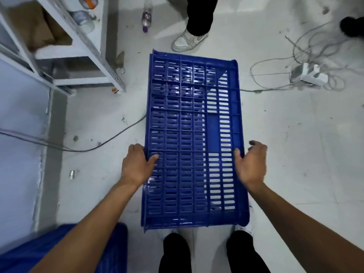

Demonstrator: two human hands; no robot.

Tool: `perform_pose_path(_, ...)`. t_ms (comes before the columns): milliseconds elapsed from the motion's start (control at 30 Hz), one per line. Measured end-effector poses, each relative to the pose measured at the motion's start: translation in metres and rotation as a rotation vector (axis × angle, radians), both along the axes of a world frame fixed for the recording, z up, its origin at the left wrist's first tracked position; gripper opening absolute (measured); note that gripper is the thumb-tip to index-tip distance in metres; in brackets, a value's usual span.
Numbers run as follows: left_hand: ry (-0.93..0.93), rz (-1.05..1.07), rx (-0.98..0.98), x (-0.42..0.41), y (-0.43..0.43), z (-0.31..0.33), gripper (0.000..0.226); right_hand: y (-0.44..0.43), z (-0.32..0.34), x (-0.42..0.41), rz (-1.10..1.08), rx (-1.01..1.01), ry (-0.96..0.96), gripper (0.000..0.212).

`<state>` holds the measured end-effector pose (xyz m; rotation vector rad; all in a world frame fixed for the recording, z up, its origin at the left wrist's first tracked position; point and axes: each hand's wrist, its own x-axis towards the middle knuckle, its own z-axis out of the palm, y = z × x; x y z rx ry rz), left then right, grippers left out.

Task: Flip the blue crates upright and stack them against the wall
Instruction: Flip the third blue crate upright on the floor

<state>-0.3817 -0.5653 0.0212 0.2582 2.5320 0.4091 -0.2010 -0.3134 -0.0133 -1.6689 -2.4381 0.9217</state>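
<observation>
A long blue slatted crate (187, 119) lies upside down on the floor in front of my feet, its grid bottom facing up. My left hand (136, 164) grips its left long edge, thumb on top and fingers curled over the side. My right hand (249, 164) is at the right long edge with fingers spread, thumb touching the rim, slightly blurred. Another blue crate (65, 249) shows at the bottom left, partly hidden under my left arm.
A white metal shelf (82, 56) stands at the upper left beside the wall (19, 144). Cables (88, 148) run across the floor, with a power strip (307, 74) at the right. A plastic bottle (147, 16) lies on the floor; another person's shoe (187, 41) is beyond the crate.
</observation>
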Motion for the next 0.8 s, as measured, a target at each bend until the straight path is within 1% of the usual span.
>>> perform_pose_path(67,-0.050,0.026,-0.018,-0.014,-0.017,-0.010,0.039,-0.002,-0.015,0.005,-0.049,-0.058,-0.076,0.065)
perform_pose_path(133,-0.091,0.048,-0.013,-0.023,-0.029,-0.019,0.037,-0.010,-0.029,0.004,-0.056,-0.248,-0.145,0.069)
perform_pose_path(167,-0.107,0.057,-0.004,-0.025,-0.033,-0.024,0.035,-0.016,-0.035,0.002,-0.069,-0.374,-0.133,0.070)
perform_pose_path(200,-0.122,0.064,0.001,-0.027,-0.037,-0.029,0.034,-0.022,-0.040,-0.001,-0.103,-0.487,-0.078,0.069)
perform_pose_path(233,-0.130,0.067,0.002,-0.027,-0.040,-0.034,0.034,-0.028,-0.042,-0.003,-0.152,-0.549,-0.013,0.067)
perform_pose_path(300,-0.143,0.067,-0.007,-0.028,-0.044,-0.039,0.034,-0.034,-0.044,-0.007,-0.204,-0.535,0.056,0.063)
perform_pose_path(367,-0.165,0.073,-0.007,-0.030,-0.047,-0.043,0.034,-0.038,-0.045,-0.010,-0.208,-0.475,0.065,0.063)
perform_pose_path(467,-0.206,0.078,0.000,-0.030,-0.045,-0.045,0.032,-0.035,-0.045,-0.011,-0.211,-0.406,0.042,0.064)
perform_pose_path(633,-0.206,0.073,0.017,-0.021,-0.025,-0.045,0.032,-0.014,-0.040,-0.007,-0.218,-0.285,0.001,0.059)
perform_pose_path(800,-0.206,0.082,0.068,0.001,0.015,-0.044,0.027,0.026,-0.033,0.013,-0.224,-0.244,-0.029,0.063)
